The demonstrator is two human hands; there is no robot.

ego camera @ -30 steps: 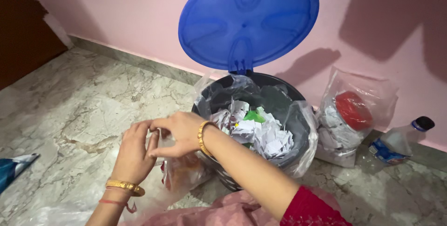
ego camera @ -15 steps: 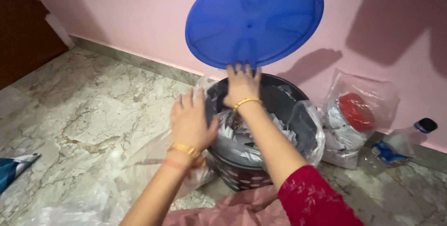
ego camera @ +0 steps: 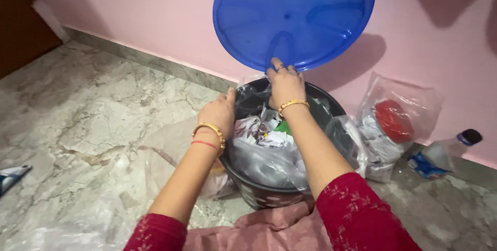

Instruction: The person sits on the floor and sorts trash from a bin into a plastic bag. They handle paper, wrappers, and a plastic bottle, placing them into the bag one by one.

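Blue plastic forms the raised lid, whose lower edge is touched by the fingertips of the right hand at the back rim of the black bin. The clear liner bag, filled with crumpled paper, is pinched at the bin's left rim by the left hand. Against the pink wall, a second filled bag and a plastic bottle are placed to the right.

— What does the bin look like?
— Round and dark, dotted white near its base; it stands on the marble floor by the pink wall; its blue lid is tipped up.
— And inside?
— A clear plastic liner holding crumpled white paper and a green scrap; the liner's edge drapes over the rim.
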